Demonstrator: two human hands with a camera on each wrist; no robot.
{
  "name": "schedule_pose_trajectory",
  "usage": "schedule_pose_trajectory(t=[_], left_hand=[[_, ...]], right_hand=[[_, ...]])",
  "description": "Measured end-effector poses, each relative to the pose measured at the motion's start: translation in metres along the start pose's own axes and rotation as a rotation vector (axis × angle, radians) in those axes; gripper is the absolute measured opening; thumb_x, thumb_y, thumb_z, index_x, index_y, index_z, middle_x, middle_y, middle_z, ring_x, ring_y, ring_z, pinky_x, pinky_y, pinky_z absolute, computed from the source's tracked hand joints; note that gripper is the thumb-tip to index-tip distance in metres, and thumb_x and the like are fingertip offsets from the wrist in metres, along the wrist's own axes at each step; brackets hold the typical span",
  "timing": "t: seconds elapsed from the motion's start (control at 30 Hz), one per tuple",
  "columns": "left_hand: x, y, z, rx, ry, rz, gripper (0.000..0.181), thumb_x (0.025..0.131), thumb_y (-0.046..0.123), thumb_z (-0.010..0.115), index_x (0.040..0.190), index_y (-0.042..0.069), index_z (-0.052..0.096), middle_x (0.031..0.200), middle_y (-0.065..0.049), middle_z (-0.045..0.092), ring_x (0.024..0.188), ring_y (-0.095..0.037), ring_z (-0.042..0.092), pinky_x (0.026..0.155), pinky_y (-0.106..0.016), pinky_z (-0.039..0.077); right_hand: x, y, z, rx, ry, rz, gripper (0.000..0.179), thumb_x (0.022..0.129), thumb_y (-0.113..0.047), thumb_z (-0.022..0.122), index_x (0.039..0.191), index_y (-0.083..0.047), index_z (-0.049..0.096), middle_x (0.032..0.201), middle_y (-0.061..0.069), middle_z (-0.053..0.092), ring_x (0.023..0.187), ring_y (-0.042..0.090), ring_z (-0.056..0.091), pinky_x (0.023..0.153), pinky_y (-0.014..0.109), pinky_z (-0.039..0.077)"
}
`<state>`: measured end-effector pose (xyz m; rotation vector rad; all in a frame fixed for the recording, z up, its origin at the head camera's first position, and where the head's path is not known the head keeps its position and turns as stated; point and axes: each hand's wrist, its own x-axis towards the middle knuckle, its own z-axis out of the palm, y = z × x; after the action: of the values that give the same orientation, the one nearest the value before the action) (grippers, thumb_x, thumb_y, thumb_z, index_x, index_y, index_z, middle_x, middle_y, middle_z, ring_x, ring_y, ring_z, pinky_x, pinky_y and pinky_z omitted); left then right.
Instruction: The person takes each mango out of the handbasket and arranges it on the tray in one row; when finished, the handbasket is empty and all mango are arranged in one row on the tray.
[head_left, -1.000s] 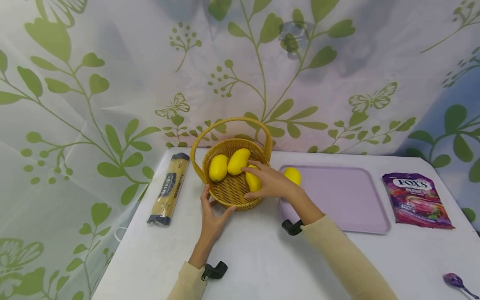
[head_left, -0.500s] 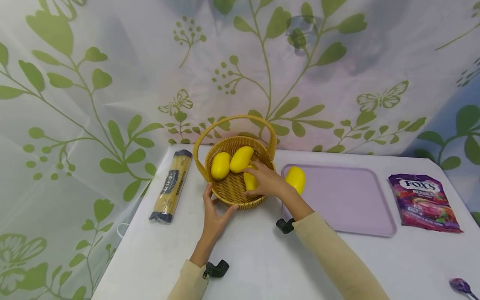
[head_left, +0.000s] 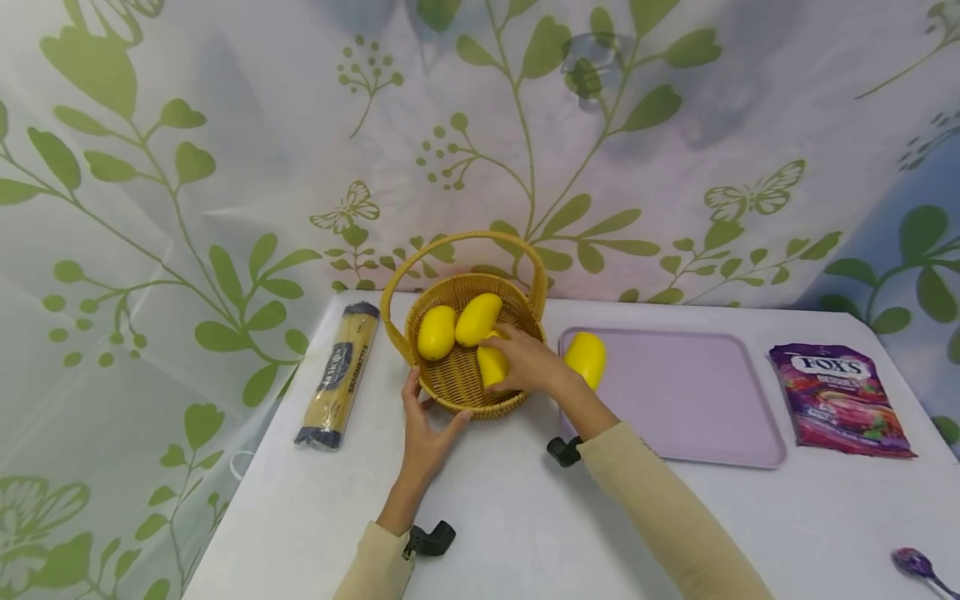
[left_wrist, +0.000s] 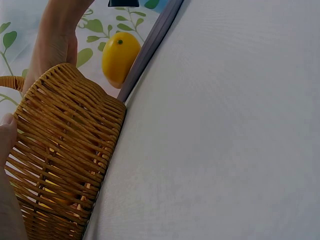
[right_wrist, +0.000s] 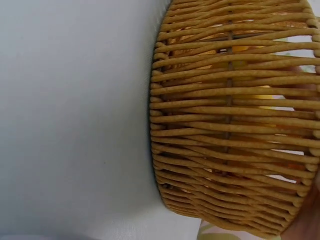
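Observation:
A wicker basket (head_left: 455, 379) with a tall arched handle stands on the white table. Inside it, two yellow mangoes lie side by side: a left mango (head_left: 437, 332) and an upper mango (head_left: 478, 320). My right hand (head_left: 532, 364) reaches over the right rim and grips a third mango (head_left: 492, 363) low in the basket, fingers covering part of it. My left hand (head_left: 427, 446) rests spread against the near left wall, thumb along the front. In the left wrist view, the left thumb (left_wrist: 7, 132) touches the weave. Basket wall (right_wrist: 235, 110) hides the right hand's fingertips in the right wrist view.
Right of the basket lies a lilac tray (head_left: 690, 400) with another mango (head_left: 587, 358) at its left edge, beside my right forearm. A spaghetti pack (head_left: 341, 375) lies left, a purple candy bag (head_left: 842, 400) right. A spoon (head_left: 913, 562) lies near the right front.
My right hand has shifted slightly left inside the basket with the mango in its grip. More of the tray's mango shows now. The left hand stays against the basket.

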<state>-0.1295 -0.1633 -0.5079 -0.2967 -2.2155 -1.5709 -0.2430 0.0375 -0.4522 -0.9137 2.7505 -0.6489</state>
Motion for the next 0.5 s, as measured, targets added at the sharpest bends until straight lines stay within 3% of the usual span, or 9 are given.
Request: schedule_pose_trajectory(t=[0.17, 0.5], left_hand=[[-0.001, -0.002, -0.001, -0.019, 0.003, 0.001, 0.096, 0.08, 0.001, 0.077, 0.151, -0.006, 0.014, 0.156, -0.026, 0.02, 0.137, -0.051, 0.028, 0.096, -0.057, 0.039], [0.0, -0.001, 0.0, -0.001, -0.005, -0.003, 0.096, 0.08, 0.004, 0.077, 0.152, -0.001, 0.014, 0.157, -0.022, 0.02, 0.137, -0.049, 0.028, 0.097, -0.05, 0.04]], right_hand=[[-0.004, 0.0, -0.002, 0.027, 0.027, -0.028, 0.08, 0.073, -0.045, 0.084, 0.141, -0.017, 0.052, 0.155, 0.018, 0.034, 0.137, 0.039, 0.041, 0.108, 0.055, 0.039], [-0.011, 0.0, -0.008, 0.047, 0.073, -0.068, 0.08, 0.073, -0.044, 0.085, 0.141, -0.015, 0.052, 0.155, 0.019, 0.033, 0.138, 0.039, 0.039, 0.109, 0.056, 0.038]])
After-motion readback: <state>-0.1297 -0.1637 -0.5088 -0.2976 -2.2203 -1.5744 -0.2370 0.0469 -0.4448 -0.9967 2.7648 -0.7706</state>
